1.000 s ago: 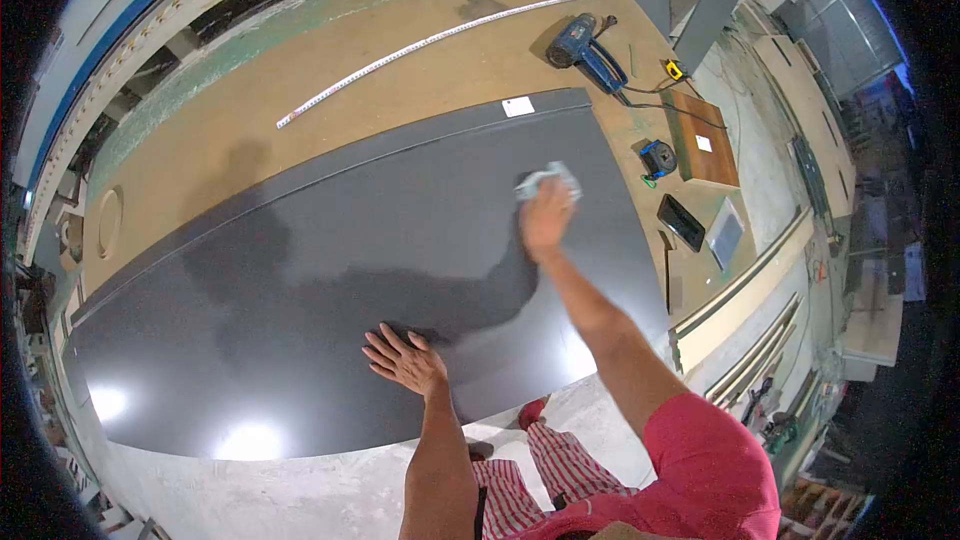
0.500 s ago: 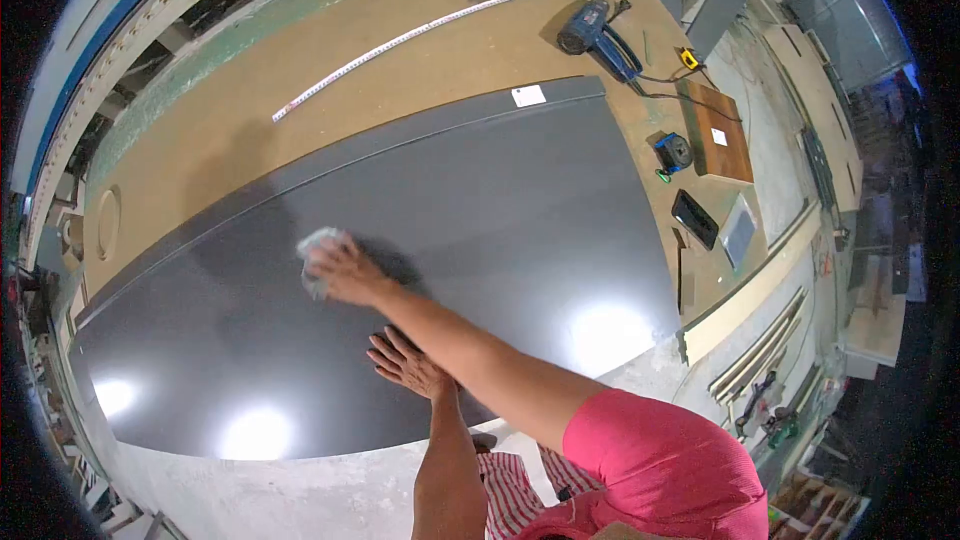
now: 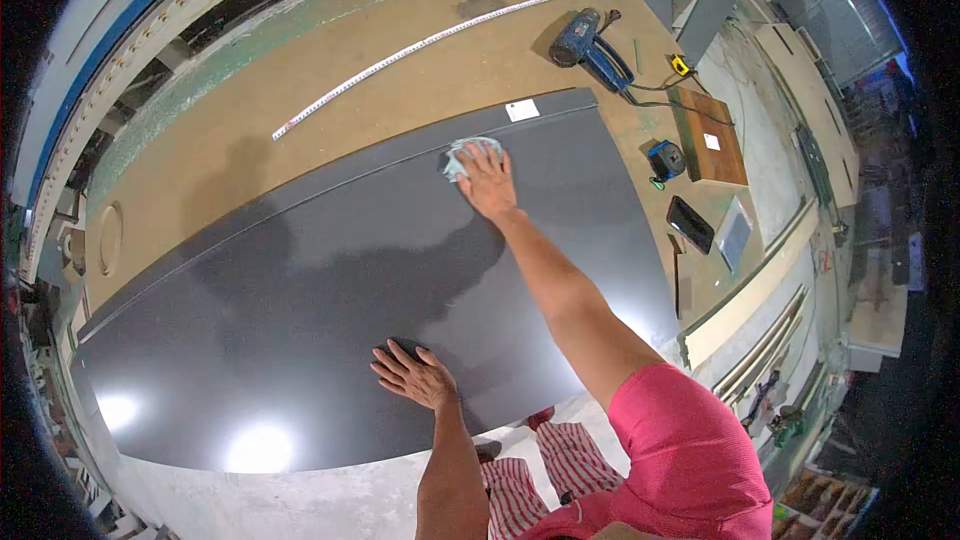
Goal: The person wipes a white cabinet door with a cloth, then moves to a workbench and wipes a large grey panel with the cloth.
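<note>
A large dark grey panel (image 3: 330, 300) lies flat, with a raised strip along its far edge and a white label (image 3: 522, 111) near that strip's right end. My right hand (image 3: 487, 180) presses a pale blue-white cloth (image 3: 460, 159) on the panel close to the far strip, left of and below the label. Flat on the panel nearer its front edge rests my left hand (image 3: 415, 376), fingers spread, with nothing in it.
Beyond the panel a white measuring strip (image 3: 430, 41) lies on the brown tabletop (image 3: 230, 110). On the right are a blue heat gun (image 3: 590, 48), a yellow tape measure (image 3: 681, 65), a wooden block (image 3: 709, 137), a blue tool (image 3: 666, 160), a phone (image 3: 690, 224) and a clear packet (image 3: 734, 235).
My right hand has moved with the cloth to the right and away from me, up to the far strip. My left hand remains on the panel in nearly the same spot.
</note>
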Tool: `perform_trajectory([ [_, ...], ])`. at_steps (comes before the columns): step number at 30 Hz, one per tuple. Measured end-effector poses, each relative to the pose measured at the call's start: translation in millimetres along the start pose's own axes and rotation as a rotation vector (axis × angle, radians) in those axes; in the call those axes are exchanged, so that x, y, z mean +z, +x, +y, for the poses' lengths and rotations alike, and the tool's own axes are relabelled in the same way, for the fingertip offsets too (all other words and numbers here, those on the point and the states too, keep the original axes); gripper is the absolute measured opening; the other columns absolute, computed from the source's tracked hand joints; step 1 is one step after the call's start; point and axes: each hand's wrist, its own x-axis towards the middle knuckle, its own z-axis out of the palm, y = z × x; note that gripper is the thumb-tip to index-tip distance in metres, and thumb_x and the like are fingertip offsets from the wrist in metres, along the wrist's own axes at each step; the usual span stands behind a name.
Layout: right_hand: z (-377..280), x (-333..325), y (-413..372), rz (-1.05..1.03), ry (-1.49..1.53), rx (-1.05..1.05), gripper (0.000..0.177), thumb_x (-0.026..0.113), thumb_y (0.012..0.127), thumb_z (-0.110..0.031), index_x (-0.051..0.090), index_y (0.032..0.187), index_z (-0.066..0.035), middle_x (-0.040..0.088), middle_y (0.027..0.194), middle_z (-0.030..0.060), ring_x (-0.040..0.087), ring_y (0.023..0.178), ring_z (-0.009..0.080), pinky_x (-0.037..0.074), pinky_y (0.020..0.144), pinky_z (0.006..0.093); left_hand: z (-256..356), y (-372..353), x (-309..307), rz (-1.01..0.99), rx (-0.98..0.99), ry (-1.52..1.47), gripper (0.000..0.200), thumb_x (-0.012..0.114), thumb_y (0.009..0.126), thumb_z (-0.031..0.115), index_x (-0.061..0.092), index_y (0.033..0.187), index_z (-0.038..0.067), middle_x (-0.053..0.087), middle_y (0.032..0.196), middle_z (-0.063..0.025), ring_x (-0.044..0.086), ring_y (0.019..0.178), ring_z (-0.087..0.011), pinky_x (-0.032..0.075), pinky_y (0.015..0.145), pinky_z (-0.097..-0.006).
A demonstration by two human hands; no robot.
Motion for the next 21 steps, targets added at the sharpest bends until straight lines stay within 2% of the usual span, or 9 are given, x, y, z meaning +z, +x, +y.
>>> perform_trajectory([
  [3,31.7,1.5,-1.9,0.043,-0.061,0.075,0.047,0.051,0.089,-0.038,0.048,0.133,-0.021,0.036,0.144,0.0031,0.030,0.134,0.0300,0.021,0.108,0.0543,-0.4,0.1,1.7,0.005,0.004,-0.001,0.054,0.033,0.097,0.041,0.031,0.144,0.014,0.020,0.153,-0.0111,0.015,0.141,-0.0356,0.013,0.113,-0.0533],
  [6,68.6,3.3,-6.9,0.144,-0.159,0.174,0.048,0.051,0.089,-0.039,0.047,0.133,-0.021,0.036,0.144,0.0043,0.032,0.132,0.0305,0.023,0.106,0.0551,-2.1,0.3,2.9,-0.037,-0.010,0.046,0.056,0.027,0.097,0.044,0.028,0.145,0.016,0.015,0.154,-0.0093,0.010,0.142,-0.0323,0.008,0.115,-0.0498],
  [8,96.1,-1.1,-13.7,0.178,-0.222,0.299,0.048,0.049,0.091,-0.039,0.046,0.135,-0.020,0.034,0.145,0.0054,0.030,0.134,0.0315,0.022,0.107,0.0559,-1.6,1.2,2.5,-0.056,-0.019,0.041,0.056,0.026,0.097,0.045,0.027,0.145,0.016,0.016,0.154,-0.0096,0.010,0.142,-0.0330,0.009,0.115,-0.0502],
  [9,108.8,-4.8,-19.7,0.176,-0.221,0.298,0.048,0.049,0.091,-0.039,0.046,0.135,-0.020,0.034,0.145,0.0054,0.030,0.134,0.0315,0.022,0.107,0.0559,-2.5,1.0,2.9,-0.056,-0.021,0.041,0.056,0.026,0.097,0.045,0.027,0.145,0.016,0.016,0.154,-0.0096,0.010,0.142,-0.0330,0.009,0.115,-0.0502],
  [11,134.7,-15.1,-31.2,0.154,-0.238,0.425,0.049,0.046,0.092,-0.039,0.043,0.138,-0.020,0.033,0.147,0.0058,0.026,0.136,0.0322,0.021,0.108,0.0566,-3.3,0.6,4.4,0.026,0.019,-0.005,0.057,0.029,0.097,0.047,0.031,0.144,0.015,0.022,0.152,-0.0122,0.017,0.140,-0.0370,0.014,0.112,-0.0538],
  [14,164.1,-32.9,-59.8,0.150,-0.247,0.519,0.050,0.043,0.094,-0.040,0.041,0.139,-0.019,0.031,0.148,0.0059,0.025,0.137,0.0329,0.019,0.109,0.0556,-2.2,0.3,3.2,0.011,0.011,0.008,0.055,0.029,0.098,0.046,0.030,0.144,0.015,0.021,0.152,-0.0120,0.016,0.140,-0.0360,0.013,0.113,-0.0532],
  [18,180.7,-59.7,-108.0,0.161,-0.262,0.568,0.050,0.044,0.094,-0.038,0.041,0.139,-0.018,0.031,0.148,0.0059,0.026,0.137,0.0331,0.021,0.110,0.0535,-1.4,0.1,3.7,0.009,0.010,0.017,0.055,0.029,0.098,0.045,0.030,0.144,0.015,0.021,0.152,-0.0119,0.016,0.141,-0.0351,0.013,0.113,-0.0529],
  [20,186.9,-67.6,-131.9,0.160,-0.284,0.584,0.049,0.045,0.094,-0.036,0.040,0.139,-0.017,0.030,0.149,0.0058,0.026,0.137,0.0331,0.022,0.109,0.0524,0.2,0.7,0.1,-0.064,-0.028,0.034,0.058,0.024,0.097,0.047,0.026,0.146,0.015,0.015,0.154,-0.0095,0.008,0.143,-0.0320,0.007,0.115,-0.0492],
  [21,189.0,-72.1,-144.1,0.163,-0.287,0.589,0.049,0.045,0.094,-0.036,0.040,0.139,-0.017,0.030,0.149,0.0058,0.026,0.137,0.0331,0.022,0.109,0.0524,0.4,0.8,0.0,-0.064,-0.021,0.032,0.058,0.024,0.097,0.047,0.026,0.146,0.015,0.015,0.154,-0.0095,0.008,0.143,-0.0320,0.007,0.115,-0.0492],
])
